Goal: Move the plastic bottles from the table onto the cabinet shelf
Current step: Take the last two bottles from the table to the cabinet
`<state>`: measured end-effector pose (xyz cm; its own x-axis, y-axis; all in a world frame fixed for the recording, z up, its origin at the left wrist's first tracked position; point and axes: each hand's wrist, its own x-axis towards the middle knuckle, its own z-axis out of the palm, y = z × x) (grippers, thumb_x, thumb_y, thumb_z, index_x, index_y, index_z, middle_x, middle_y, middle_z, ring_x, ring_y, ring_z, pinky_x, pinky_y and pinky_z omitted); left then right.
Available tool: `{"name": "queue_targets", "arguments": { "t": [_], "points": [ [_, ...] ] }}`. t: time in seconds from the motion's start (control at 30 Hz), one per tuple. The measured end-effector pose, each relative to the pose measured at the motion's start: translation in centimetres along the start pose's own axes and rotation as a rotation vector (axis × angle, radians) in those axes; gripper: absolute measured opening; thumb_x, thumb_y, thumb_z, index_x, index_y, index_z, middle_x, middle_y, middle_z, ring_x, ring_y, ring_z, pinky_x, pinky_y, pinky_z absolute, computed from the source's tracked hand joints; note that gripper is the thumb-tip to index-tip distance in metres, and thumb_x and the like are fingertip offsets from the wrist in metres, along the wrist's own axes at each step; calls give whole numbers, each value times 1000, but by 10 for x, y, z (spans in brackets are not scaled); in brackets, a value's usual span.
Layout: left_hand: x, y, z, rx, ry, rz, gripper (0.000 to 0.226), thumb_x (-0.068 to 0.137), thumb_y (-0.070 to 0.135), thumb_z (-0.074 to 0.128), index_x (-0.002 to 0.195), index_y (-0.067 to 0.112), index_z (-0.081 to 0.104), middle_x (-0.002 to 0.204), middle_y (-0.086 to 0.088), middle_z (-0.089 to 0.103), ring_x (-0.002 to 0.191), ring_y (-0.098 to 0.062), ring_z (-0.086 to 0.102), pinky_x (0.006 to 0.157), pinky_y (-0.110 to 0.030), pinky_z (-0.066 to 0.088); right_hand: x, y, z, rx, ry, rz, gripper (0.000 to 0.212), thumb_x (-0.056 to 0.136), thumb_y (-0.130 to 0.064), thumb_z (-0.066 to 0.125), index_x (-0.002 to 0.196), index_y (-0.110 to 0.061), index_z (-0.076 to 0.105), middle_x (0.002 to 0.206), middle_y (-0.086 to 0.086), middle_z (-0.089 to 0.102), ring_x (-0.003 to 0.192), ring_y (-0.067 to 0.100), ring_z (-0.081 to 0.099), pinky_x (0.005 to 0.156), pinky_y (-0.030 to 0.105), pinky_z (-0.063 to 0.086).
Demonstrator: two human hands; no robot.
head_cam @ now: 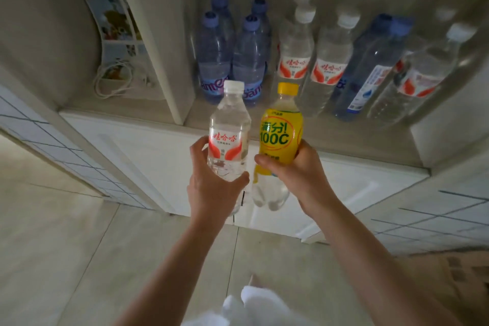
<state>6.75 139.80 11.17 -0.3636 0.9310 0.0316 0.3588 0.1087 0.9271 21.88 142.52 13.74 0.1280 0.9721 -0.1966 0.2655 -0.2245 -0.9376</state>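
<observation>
left hand (211,188) grips clear water bottle (229,135); right hand (296,172) grips yellow drink bottle (281,130). both upright, side by side, before cabinet shelf (330,130) front edge.

Glossy clear plastic bottles (328,61) (one yellow-labelled) on a matt shelf (344,135).

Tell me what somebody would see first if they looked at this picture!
Most likely the bright yellow bottle in the right hand, held up in the middle beside a clear bottle with a red and white label in the left hand. Behind them, on the cabinet shelf, stand four blue bottles at the left and a row of clear bottles to the right.
</observation>
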Motion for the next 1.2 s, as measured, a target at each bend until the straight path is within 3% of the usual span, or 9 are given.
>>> {"name": "queue_targets", "arguments": {
  "t": [0.1, 0.17, 0.27, 0.4, 0.6, 0.73, 0.87, 1.0, 1.2],
  "points": [
    [30, 12, 5, -62, 3, 31, 82, 58, 15, 90, 122, 29, 40, 97, 23, 57, 82, 15, 56, 71, -5, 45, 30, -23, 4, -8, -19, -104, 29, 65, -23, 86, 85, -25, 65, 84, -5, 74, 79, 13, 71, 75, 32, 59],
    [50, 16, 4, -92, -10, 39, 77, 59, 16, 90, 120, 24, 44, 95, 23, 56, 83, 18, 54, 68, 0, 44, 46, -35, 8, -22, 2, -161, 34, 64, -22, 86, 90, -25, 65, 86, -5, 72, 80, 13, 70, 72, 28, 57],
    [79, 20, 1, -135, -13, 66, 75, 58, 20, 92, 116, 28, 45, 100, 15, 62, 89, 7, 62, 72, -10, 52, 66, -51, 13, -55, 27, -223, 47, 63, -22, 88, 104, -17, 63, 88, -7, 70, 80, 4, 67, 65, 15, 52],
    [108, 24, -3, -178, -6, 153, 78, 59, 14, 91, 118, 30, 42, 103, 13, 59, 92, 7, 61, 72, -9, 52, 85, -62, 28, -40, 80, -312, 54, 62, -16, 89, 105, -14, 57, 86, -10, 67, 72, -11, 63, 60, 5, 47],
    [140, 9, 3, -199, 19, 210, 72, 58, 22, 88, 111, 33, 41, 110, -3, 58, 99, -19, 63, 78, -44, 59, 98, -48, 57, -34, 196, -354, 79, 51, -43, 85, 118, -17, 54, 101, -4, 70, 89, 11, 68, 76, 29, 57],
    [144, 2, 7, -232, 21, 205, 83, 59, 24, 90, 125, 24, 39, 118, -3, 55, 106, -17, 61, 83, -41, 58, 101, -33, 61, -40, 219, -343, 79, 52, -33, 90, 119, -16, 52, 101, -3, 69, 91, 14, 68, 80, 37, 58],
    [145, 1, 5, -223, 5, 203, 86, 60, 36, 85, 128, 31, 35, 121, 1, 51, 110, -14, 57, 87, -40, 57, 101, -27, 61, -13, 187, -325, 77, 57, -33, 88, 122, -16, 50, 102, -6, 69, 89, 6, 67, 77, 21, 55],
    [140, -1, 4, -171, 8, 192, 85, 65, 40, 84, 133, 30, 32, 123, 3, 52, 110, -15, 57, 85, -42, 57, 92, -22, 68, -169, 242, -355, 64, 67, -35, 84, 117, -11, 52, 95, -5, 66, 76, 1, 61, 65, 0, 42],
    [121, -8, 6, 5, 30, 201, 90, 78, 45, 77, 144, 27, 19, 140, -3, 43, 118, -13, 49, 92, -39, 52, 85, -12, 73, -213, 325, -385, 63, 70, -31, 84, 115, -11, 45, 104, 5, 67, 87, 16, 65, 65, 0, 42]
  ]
}}
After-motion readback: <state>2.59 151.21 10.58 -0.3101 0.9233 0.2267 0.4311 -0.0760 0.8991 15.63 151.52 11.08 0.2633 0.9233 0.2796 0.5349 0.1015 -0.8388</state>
